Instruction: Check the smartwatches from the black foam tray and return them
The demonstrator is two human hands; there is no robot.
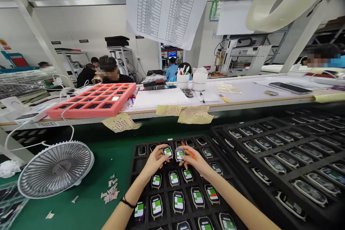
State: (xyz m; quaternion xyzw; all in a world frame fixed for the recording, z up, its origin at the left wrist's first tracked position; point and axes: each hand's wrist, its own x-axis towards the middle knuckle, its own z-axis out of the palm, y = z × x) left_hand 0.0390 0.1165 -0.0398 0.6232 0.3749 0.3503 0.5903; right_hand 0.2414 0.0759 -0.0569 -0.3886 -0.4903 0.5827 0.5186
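Observation:
My left hand (155,160) pinches a small watch body with a lit green-and-white screen (167,151) over the far rows of a black foam tray (134,172). My right hand (194,161) holds a second lit watch body (179,154) right beside it, with an orange stick (189,151) running between its fingers. Both hands hover close together above the tray. Several more watch bodies with lit screens (178,201) lie in the tray's pockets nearer to me. A dark band circles my left wrist.
A second black tray (318,167) of dark-screened watch bodies lies to the right. A small white fan (55,168) sits on the green mat at left, with paper scraps (111,191) near it. A red tray (94,101), cups and papers sit on the raised shelf. Other people work behind it.

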